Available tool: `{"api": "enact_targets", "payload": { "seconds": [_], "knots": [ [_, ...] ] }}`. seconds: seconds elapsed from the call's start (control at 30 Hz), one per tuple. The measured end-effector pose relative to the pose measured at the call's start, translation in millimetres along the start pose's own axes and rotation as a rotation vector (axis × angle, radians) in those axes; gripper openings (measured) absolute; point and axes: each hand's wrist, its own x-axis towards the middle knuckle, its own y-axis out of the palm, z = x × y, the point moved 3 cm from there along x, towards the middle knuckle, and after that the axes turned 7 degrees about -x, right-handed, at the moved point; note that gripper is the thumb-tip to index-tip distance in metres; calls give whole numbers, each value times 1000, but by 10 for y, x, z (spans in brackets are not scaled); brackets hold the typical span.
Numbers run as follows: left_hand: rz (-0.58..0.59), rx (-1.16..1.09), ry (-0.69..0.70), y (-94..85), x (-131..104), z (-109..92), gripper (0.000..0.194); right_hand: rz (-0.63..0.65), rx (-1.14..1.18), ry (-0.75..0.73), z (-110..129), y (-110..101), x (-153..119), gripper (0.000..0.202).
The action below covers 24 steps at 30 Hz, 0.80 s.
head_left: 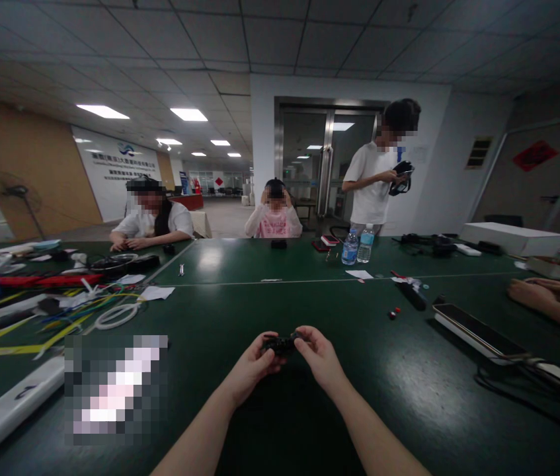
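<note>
Above the green table (pixel 220 317), my left hand (pixel 256 365) and my right hand (pixel 317 350) hold a small black object (pixel 280 344) between them. The fingers and thumb of my left hand close round its left end. My right hand pinches its right end between thumb and fingers. Its dark surface looks uneven, and the fingers hide both ends, so I cannot make out its exact kind. Both forearms reach in from the bottom edge.
Cables (pixel 118 316), papers (pixel 157 293) and a long white device (pixel 12 410) lie left. Right are a phone-like slab (pixel 480 330), a white box (pixel 512 238) and another person's hands (pixel 532 294). Two bottles (pixel 350 248) stand ahead. Two people sit opposite; another stands.
</note>
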Motion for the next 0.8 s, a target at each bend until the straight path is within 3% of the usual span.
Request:
{"api": "enact_targets", "payload": {
  "seconds": [0.5, 0.8],
  "knots": [
    [-46, -17, -24, 31, -15, -32, 45, -227, 261, 106, -131, -202, 37, 38],
    [-36, -25, -27, 17, -15, -42, 42, -284, 200, 85, -30, -283, 36, 37]
  ]
}}
